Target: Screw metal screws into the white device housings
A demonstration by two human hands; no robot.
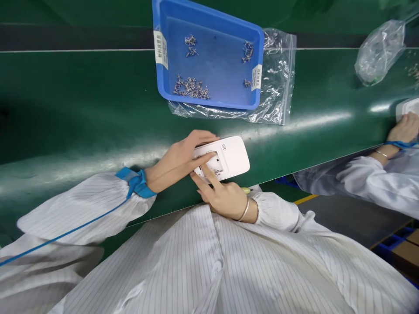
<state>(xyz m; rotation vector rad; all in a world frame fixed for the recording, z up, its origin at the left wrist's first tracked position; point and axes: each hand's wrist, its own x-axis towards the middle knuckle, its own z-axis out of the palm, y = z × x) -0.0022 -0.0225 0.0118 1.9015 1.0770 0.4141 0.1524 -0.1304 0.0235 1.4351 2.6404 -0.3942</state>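
Note:
A white plastic device housing (238, 155) lies on the green bench close in front of me, tilted slightly. It has rounded corners, a cluster of small speaker holes and a recessed compartment showing small metal parts. My left hand (181, 159) grips its left end, fingers over the far edge and thumb reaching across the recess. From the near side my right hand (227, 198) holds the same end, with a finger at the recess and others along the near edge. Whether a small part sits under the fingertips is hidden.
Beyond the housing, a blue tray (212, 104) holds piles of small metal pieces (193, 88). Under it lies a clear zip bag (275, 100) with more pieces. Another plastic bag (379, 54) is at the right, near a co-worker's hand (404, 128). A blue cord (81, 225) runs from my left wrist strap.

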